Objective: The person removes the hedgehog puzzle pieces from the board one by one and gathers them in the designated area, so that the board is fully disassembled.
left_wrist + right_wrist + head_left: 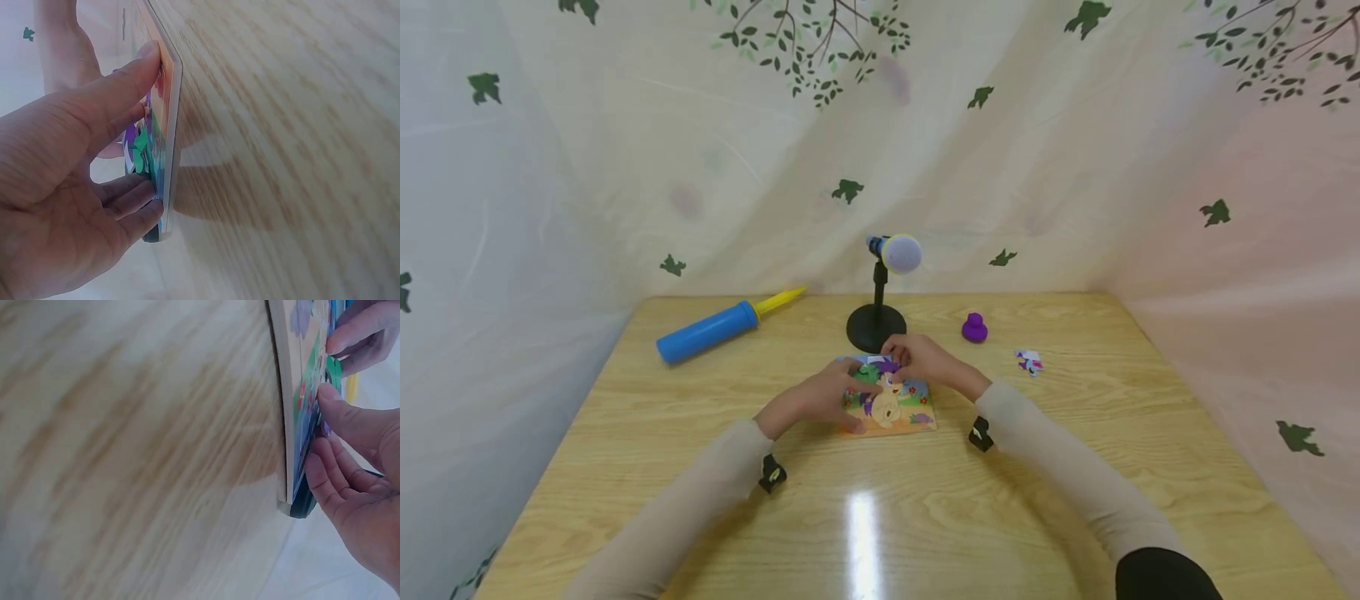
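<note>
A colourful cartoon-pony puzzle board (887, 410) lies on the wooden table, just in front of a microphone stand. My left hand (826, 395) rests across its left side, thumb near the lower edge and fingers spread toward the top; the left wrist view shows the thumb (147, 59) pressed on the face. At the board's upper right, my right hand (925, 362) has curled fingers and pinches a purple-and-white puzzle piece (129, 140), mostly hidden by the fingers. That piece tilts up from the board beside a green figure (140, 150).
The toy microphone on its black round base (876, 327) stands right behind the board. A blue pump (707, 333) with a yellow nozzle lies back left. To the right are a purple rubber duck (974, 328) and a loose puzzle piece (1030, 362). A leaf-print curtain hangs behind.
</note>
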A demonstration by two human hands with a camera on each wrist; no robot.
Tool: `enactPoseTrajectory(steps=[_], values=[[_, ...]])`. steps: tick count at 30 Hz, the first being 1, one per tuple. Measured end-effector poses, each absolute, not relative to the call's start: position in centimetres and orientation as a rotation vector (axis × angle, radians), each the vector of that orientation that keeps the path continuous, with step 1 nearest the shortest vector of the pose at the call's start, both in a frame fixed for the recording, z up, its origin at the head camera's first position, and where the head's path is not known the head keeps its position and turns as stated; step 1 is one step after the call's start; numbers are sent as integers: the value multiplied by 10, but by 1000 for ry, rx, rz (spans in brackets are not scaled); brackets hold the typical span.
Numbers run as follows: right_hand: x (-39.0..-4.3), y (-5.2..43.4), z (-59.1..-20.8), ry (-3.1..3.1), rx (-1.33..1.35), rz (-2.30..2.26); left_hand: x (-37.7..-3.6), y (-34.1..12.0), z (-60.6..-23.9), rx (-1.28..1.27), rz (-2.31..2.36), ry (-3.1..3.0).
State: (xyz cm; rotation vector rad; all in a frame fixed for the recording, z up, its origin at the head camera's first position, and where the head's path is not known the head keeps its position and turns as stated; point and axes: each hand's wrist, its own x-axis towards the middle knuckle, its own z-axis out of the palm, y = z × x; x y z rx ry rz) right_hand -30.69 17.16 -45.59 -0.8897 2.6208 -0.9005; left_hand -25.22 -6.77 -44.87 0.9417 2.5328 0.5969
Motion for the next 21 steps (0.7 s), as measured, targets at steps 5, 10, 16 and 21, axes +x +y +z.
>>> enactPoseTrajectory(steps=[5, 10, 16, 21], values=[[-303, 170, -453, 2650, -924, -906, -254, -68, -449, 939, 580, 2533], [-301, 170, -453, 2668, -972, -915, -255, -69, -451, 944, 570, 2532], [-300, 171, -453, 2693, -1003, -893, -255, -69, -453, 948, 584, 2528], [-300, 172, -453, 2727, -1042, -853, -255, -69, -452, 953, 576, 2534]])
